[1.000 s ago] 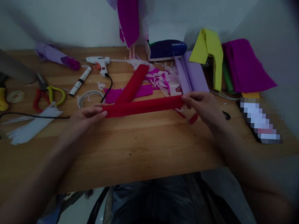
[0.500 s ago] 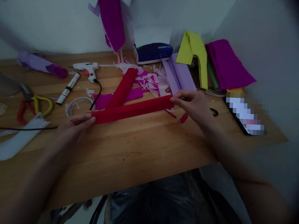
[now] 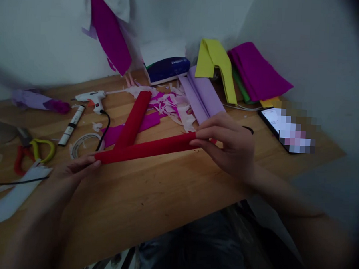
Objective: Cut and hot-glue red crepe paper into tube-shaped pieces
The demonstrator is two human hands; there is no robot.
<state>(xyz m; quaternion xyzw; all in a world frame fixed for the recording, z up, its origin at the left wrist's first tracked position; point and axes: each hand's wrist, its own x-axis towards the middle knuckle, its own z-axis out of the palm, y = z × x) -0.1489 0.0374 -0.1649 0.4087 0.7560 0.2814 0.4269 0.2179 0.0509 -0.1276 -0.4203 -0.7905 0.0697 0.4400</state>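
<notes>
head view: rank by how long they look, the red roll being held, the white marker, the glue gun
1. red roll, held at its ends by left hand and right hand
2-3. white marker and glue gun: too alike to rank

Paper roll point(image 3: 145, 148) on table point(image 3: 152, 197), between hands; second roll point(image 3: 134, 118) behind.

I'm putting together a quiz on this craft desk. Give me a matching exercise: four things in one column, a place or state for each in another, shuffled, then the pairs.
Things:
1. red paper roll
2. glue gun
3. yellow folded paper
4. scissors

Places or states:
A. lies at the far left of the wooden table, beside a white paper fringe
B. held at its ends by the left hand and right hand
C. at the back, between lilac and magenta sheets
D. lies by a marker, black cord trailing

Pairs: 1-B, 2-D, 3-C, 4-A
</notes>
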